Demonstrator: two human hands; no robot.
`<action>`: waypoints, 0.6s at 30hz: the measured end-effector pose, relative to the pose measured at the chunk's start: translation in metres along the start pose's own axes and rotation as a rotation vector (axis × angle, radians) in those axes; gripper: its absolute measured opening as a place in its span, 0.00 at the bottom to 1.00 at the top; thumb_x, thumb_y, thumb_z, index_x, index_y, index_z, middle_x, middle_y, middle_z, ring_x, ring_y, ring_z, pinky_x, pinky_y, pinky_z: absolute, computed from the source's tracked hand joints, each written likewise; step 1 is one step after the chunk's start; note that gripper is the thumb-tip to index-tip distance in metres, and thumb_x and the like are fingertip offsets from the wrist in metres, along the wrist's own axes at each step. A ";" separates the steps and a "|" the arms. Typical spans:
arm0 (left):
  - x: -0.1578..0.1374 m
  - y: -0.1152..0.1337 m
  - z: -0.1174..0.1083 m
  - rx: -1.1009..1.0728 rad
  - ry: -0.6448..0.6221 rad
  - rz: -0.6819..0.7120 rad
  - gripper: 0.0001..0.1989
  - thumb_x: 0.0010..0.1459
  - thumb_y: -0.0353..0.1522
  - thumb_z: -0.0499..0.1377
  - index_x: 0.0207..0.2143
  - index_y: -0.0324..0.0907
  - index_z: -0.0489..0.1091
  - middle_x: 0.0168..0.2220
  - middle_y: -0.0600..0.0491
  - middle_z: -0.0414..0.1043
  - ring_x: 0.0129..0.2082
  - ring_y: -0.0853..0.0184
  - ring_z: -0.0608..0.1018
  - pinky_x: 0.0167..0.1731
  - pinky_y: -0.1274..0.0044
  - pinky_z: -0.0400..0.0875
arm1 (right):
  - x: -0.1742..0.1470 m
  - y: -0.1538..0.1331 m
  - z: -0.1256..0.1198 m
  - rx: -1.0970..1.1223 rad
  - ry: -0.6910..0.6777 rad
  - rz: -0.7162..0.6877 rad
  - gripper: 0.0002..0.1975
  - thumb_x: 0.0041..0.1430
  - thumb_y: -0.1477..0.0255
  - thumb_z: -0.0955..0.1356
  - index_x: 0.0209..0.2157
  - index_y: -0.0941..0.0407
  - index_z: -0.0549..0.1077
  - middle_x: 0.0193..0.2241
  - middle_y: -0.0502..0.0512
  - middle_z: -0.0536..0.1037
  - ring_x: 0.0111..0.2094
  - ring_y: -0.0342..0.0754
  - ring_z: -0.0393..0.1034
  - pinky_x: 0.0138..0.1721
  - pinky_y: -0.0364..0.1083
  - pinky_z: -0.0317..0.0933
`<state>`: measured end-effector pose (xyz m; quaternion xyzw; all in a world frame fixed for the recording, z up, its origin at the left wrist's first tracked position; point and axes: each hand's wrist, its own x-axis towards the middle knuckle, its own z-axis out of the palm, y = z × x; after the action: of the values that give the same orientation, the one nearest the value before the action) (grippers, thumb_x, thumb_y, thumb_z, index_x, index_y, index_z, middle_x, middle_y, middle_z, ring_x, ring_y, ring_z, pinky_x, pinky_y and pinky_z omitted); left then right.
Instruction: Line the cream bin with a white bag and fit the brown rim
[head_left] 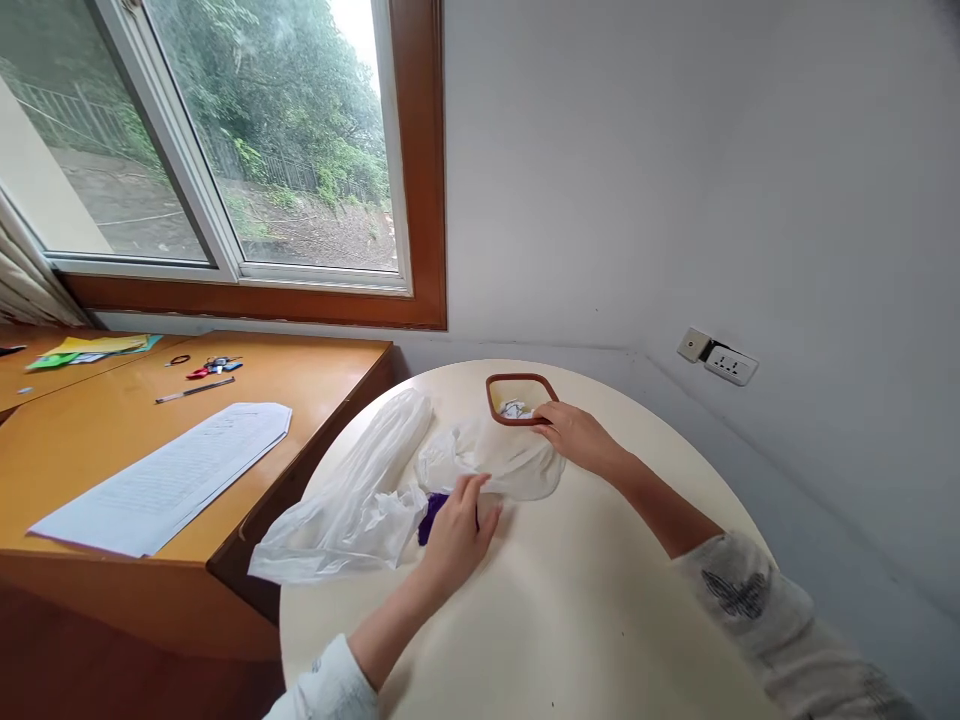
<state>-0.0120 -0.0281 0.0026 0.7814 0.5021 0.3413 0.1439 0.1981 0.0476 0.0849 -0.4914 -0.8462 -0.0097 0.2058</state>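
Two hands point(457, 530) point(574, 432), two plastic bags point(352, 500) point(510, 460), one brown-rimmed container point(523, 398), one purple item point(431, 515), one pen point(195, 391), one wall socket point(731, 365), one stack of papers point(172, 475).

Thin translucent plastic bag point(352, 500); smooth matt table point(570, 600); glossy wood desk point(300, 380).

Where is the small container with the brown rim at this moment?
In the head view, the brown-rimmed container sits at the far side of the round white table, just beyond the white plastic bags, with the right hand touching its near right edge.
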 end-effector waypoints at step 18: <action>0.068 -0.005 0.032 -0.791 -0.114 0.042 0.63 0.38 0.34 0.68 0.60 0.48 0.20 0.63 0.45 0.38 0.61 0.56 0.48 0.59 0.66 0.45 | -0.051 -0.004 -0.029 0.486 -0.115 0.127 0.07 0.54 0.73 0.63 0.32 0.52 0.73 0.34 0.50 0.75 0.35 0.46 0.68 0.38 0.46 0.60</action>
<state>0.0237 0.0379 0.0029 0.6935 0.3069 0.4675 0.4542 0.2269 -0.0029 0.0939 -0.4797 -0.8014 0.2349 0.2694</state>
